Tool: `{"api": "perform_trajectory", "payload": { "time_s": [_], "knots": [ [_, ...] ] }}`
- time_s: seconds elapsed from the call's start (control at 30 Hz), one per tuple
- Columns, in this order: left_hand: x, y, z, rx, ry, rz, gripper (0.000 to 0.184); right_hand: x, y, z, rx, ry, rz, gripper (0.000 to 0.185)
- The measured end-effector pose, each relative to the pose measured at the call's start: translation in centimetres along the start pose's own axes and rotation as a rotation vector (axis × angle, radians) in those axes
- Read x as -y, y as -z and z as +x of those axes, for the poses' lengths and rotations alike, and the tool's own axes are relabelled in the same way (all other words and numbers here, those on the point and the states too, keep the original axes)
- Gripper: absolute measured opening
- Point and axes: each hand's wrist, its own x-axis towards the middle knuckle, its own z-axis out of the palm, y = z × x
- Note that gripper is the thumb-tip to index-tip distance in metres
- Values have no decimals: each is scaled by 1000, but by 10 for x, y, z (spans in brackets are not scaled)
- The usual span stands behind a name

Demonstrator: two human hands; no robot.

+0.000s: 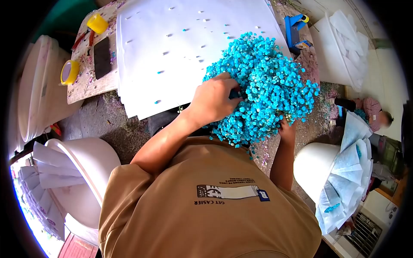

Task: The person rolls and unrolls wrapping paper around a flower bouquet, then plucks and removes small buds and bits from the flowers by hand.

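A large bunch of bright blue baby's breath (269, 81) is in front of my chest, over the near right part of the table. My left hand (215, 98) is at its left side, with curled fingers pinching in among the blossoms. Below the bunch on the right, my right hand (287, 127) is closed around its lower part; the blossoms hide most of the fingers and the stems. White paper sheets (150, 56) lie stacked on the table, dotted with small white and blue bits.
On the table's left are yellow tape rolls (98, 23), red-handled pliers (90, 38) and a black phone (102, 58). A blue tape dispenser (293, 32) stands at right. White tubs (316, 167) with paper-wrapped bunches flank me. Another person (371, 112) sits far right.
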Motion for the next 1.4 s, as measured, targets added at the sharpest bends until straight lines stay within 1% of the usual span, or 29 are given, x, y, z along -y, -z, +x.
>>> {"api": "perform_trajectory", "payload": {
  "time_s": [0.1,0.17,0.23,0.27,0.3,0.33,0.4,0.43,0.47,0.53,0.57,0.6,0.63,0.7,0.73,0.8,0.83,0.87,0.93,0.97,1.03,1.17,1.23,1.27,1.33,1.37,1.4],
  "knots": [
    [0,-3,4,10,59,-7,15,-1,-2,1,1,-60,67,23],
    [1,-5,4,-9,30,8,14,4,-4,2,8,-102,76,24],
    [-1,-1,3,-25,1,19,13,-3,1,2,34,-23,-100,25],
    [-5,6,2,43,32,-116,11,-4,2,3,41,18,-187,26],
    [-6,12,1,113,65,-251,10,-5,3,1,46,14,-193,26],
    [-3,15,-1,117,62,-250,10,-2,3,1,50,5,-189,26],
    [5,20,-3,148,183,-822,9,3,2,0,59,-12,-180,26],
    [4,28,0,196,338,-1013,13,4,2,0,71,-4,-214,25],
    [3,32,5,193,337,-1013,13,3,2,2,79,5,-231,25],
    [2,39,15,265,398,-1367,17,0,3,3,91,-5,-205,24],
    [1,38,21,240,391,-1267,17,-3,2,2,93,-14,-186,23],
    [1,34,26,239,388,-1268,17,-6,2,1,95,-23,-166,22],
    [4,27,29,176,315,-1070,18,-8,0,1,67,-20,-77,22],
    [13,6,34,40,143,-712,16,31,-7,8,-13,-75,126,24],
    [7,6,34,42,141,-714,16,51,-10,11,-58,-97,228,25],
    [-7,8,31,-3,13,-345,16,42,-9,9,-26,-101,267,28],
    [-7,4,31,-50,-59,-306,19,37,-9,9,-19,-107,292,29],
    [-7,2,31,-51,-59,-305,19,34,-10,10,-13,-112,317,29],
    [-8,0,30,-87,-78,-190,18,35,-9,11,-12,-44,224,30],
    [-8,-1,31,-89,-78,-189,18,39,-9,13,-12,-21,193,31],
    [-7,-5,32,-109,-97,-166,14,45,-11,13,-13,-40,275,31],
    [-8,-5,33,-104,-91,-178,18,38,-10,14,9,-8,278,32],
    [-10,-4,32,-87,-63,-325,12,29,-8,11,21,2,260,31],
    [-6,-5,31,-84,-64,-324,12,24,-6,9,24,4,254,31],
    [-1,-6,31,-71,171,-793,6,15,-4,4,61,-96,188,28],
    [-1,-3,33,-128,146,-904,2,16,-5,4,68,-128,173,27],
    [3,9,34,3,345,-1167,5,17,-5,3,76,-159,157,25]
  ]
}}
